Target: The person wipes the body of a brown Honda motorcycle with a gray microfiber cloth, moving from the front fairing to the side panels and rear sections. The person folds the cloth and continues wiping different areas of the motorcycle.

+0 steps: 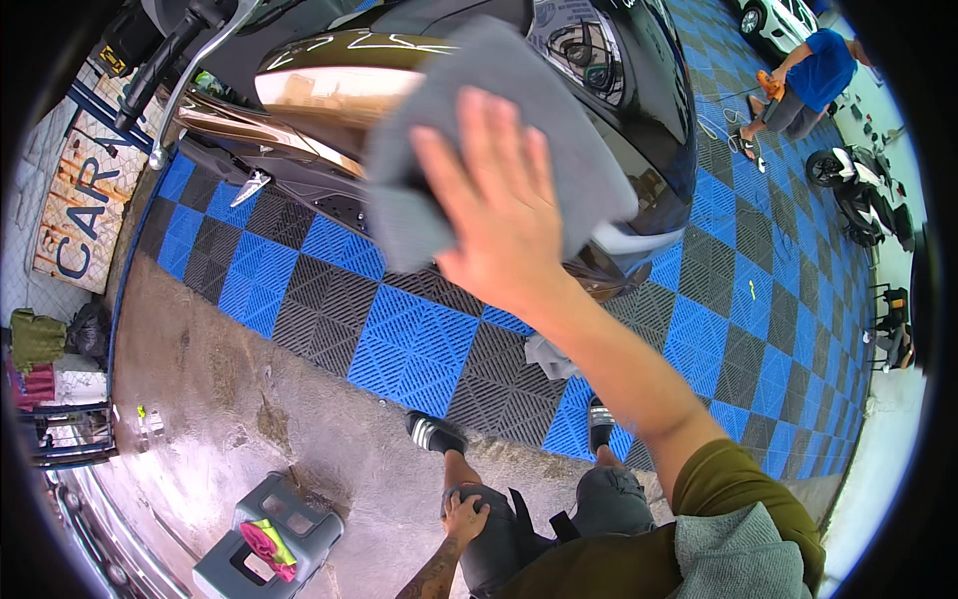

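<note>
My right hand (494, 198) lies flat on a grey microfibre cloth (576, 172), fingers spread, over the glossy black and bronze bodywork of a motor scooter (329, 82). Hand and cloth are blurred, and the cloth hides part of the panels. A brake lever (198, 64) and handlebar grip (153, 82) stick out at the upper left. Low in the view, my left hand (464, 518) rests on my left knee, empty. Another grey towel (733, 554) hangs over my right upper arm or shoulder; the picture does not settle which.
Blue and black floor tiles (412, 348) border bare concrete. A grey plastic step stool (277, 524) bears a pink and green cloth (269, 550). A grey cloth (550, 358) lies on the tiles. At upper right, a person (819, 71) holds an orange tool near a cord and parked motorcycles (861, 183).
</note>
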The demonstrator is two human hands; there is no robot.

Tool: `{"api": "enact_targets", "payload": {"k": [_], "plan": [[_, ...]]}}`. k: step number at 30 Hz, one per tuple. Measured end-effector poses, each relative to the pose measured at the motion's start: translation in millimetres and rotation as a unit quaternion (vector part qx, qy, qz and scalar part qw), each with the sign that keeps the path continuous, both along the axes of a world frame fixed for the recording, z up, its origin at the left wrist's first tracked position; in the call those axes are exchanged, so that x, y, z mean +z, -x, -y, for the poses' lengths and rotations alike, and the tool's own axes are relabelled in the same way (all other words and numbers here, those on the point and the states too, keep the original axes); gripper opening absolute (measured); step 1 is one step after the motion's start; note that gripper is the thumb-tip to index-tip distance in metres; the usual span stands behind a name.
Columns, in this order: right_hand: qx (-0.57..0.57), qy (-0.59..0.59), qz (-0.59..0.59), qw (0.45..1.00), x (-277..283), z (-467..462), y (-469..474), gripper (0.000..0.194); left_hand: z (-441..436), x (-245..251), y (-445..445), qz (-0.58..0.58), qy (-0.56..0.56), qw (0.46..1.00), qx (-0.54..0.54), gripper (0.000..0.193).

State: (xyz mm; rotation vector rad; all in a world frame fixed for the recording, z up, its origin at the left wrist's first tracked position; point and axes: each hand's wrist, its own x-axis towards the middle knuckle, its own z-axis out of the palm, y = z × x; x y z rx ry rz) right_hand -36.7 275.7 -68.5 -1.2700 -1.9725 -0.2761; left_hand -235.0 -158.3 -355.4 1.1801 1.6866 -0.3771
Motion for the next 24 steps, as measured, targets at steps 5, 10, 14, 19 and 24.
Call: {"api": "enact_targets", "payload": {"k": [5, 10, 14, 19, 24], "plan": [[-0.102, 0.003, -0.104, 0.989, -38, 36, -39, 0.068, 2, 0, 2, 0.002, -0.016, 1.0, 0.008, 0.048], [-0.04, -0.01, -0.082, 0.996, 1, 8, -10, 0.067, 2, 0, 1, 0.0, -0.011, 1.0, 0.008, 0.047], [0.063, -0.062, -0.065, 0.994, 32, -17, 16, 0.079, -1, 2, 0, 0.0, -0.014, 1.0, 0.005, 0.046], [-0.035, 0.003, -0.113, 0.993, -5, 6, -25, 0.067, 10, -15, 4, -0.012, -0.029, 1.0, -0.002, 0.048], [-0.107, 0.015, -0.21, 0.972, -38, 32, -53, 0.063, -79, -13, 84, -0.083, -0.157, 0.962, 0.207, 0.06]]}}
